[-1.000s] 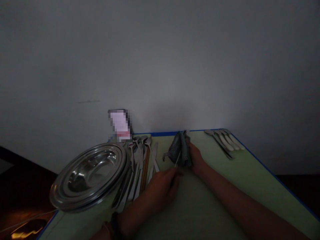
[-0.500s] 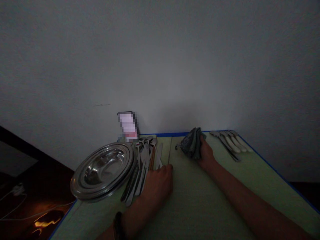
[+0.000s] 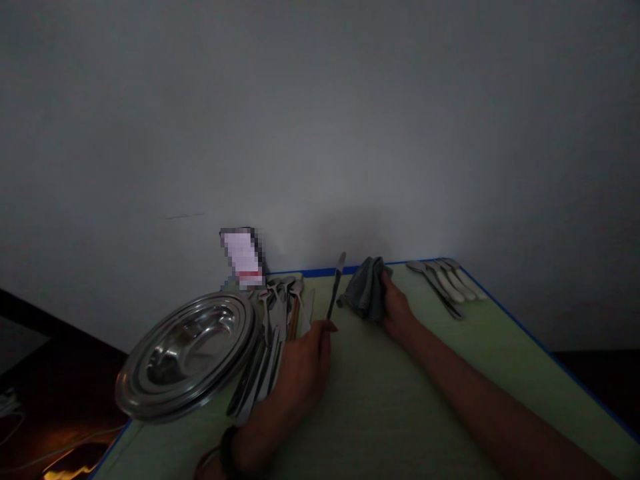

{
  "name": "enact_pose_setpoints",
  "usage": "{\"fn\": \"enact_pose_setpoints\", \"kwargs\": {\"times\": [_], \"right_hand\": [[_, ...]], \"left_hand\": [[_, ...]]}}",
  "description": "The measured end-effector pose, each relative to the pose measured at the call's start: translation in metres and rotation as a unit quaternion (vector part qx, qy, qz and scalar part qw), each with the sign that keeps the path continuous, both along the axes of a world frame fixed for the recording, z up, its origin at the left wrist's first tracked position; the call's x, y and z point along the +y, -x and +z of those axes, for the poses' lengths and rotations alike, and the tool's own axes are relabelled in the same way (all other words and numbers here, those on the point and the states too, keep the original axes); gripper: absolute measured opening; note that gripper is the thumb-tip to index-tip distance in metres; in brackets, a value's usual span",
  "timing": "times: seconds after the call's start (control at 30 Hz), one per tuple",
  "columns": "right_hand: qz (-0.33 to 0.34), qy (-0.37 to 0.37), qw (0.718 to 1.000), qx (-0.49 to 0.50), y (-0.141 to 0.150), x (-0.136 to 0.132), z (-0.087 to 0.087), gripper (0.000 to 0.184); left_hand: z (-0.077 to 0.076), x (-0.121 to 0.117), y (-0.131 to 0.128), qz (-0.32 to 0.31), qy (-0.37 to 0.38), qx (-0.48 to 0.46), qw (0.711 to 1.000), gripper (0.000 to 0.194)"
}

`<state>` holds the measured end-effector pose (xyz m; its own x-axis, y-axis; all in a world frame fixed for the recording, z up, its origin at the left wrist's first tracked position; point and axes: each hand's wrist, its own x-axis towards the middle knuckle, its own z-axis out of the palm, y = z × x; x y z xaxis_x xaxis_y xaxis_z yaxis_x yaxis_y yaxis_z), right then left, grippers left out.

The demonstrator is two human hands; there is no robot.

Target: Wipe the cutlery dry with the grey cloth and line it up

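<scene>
My left hand [image 3: 306, 363] is closed around the handle end of a metal table knife [image 3: 337, 283], its blade pointing up and away. In my right hand [image 3: 397, 307] is a bunched grey cloth [image 3: 367, 288], a short gap to the right of the knife. Beside and partly behind my left hand lies a pile of cutlery [image 3: 270, 333]: spoons, knives and what look like wooden chopsticks [image 3: 294, 317]. Farther right, several spoons and forks with pale handles [image 3: 457, 283] lie side by side, along with a darker metal one.
Stacked metal dishes [image 3: 133, 400] stand at the table's left edge. Behind them a phone [image 3: 243, 257] with a blurred screen leans near the wall [image 3: 320, 133]. The pale green table [image 3: 390, 413] has a blue edge. Cables lie on the dark floor at left.
The knife in my left hand, only a thin line before, now shows its blade and reaches higher. Both hands and the whole scene sit slightly farther left in view.
</scene>
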<state>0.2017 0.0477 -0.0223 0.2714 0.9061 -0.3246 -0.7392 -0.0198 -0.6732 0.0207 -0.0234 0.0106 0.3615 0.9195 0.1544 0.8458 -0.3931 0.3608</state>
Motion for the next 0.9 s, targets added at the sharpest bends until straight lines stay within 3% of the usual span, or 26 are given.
{"fn": "enact_pose_setpoints", "kwargs": {"times": [0.2, 0.43, 0.63, 0.9], "right_hand": [[0.087, -0.03, 0.996, 0.017, 0.005, -0.007, 0.008, 0.028], [0.191, -0.044, 0.981, -0.004, 0.009, -0.017, 0.008, 0.018], [0.174, -0.054, 0.983, -0.037, 0.009, -0.013, 0.002, 0.013], [0.127, -0.063, 0.989, -0.049, 0.011, -0.015, 0.003, 0.018]], "left_hand": [[-0.01, -0.004, -0.005, -0.076, -0.001, -0.036, 0.996, 0.026], [-0.01, -0.003, -0.006, -0.168, 0.008, 0.032, 0.985, 0.021], [-0.011, -0.004, -0.01, -0.18, -0.008, 0.08, 0.98, 0.02], [-0.012, -0.004, -0.01, -0.195, -0.006, 0.073, 0.978, 0.021]]}}
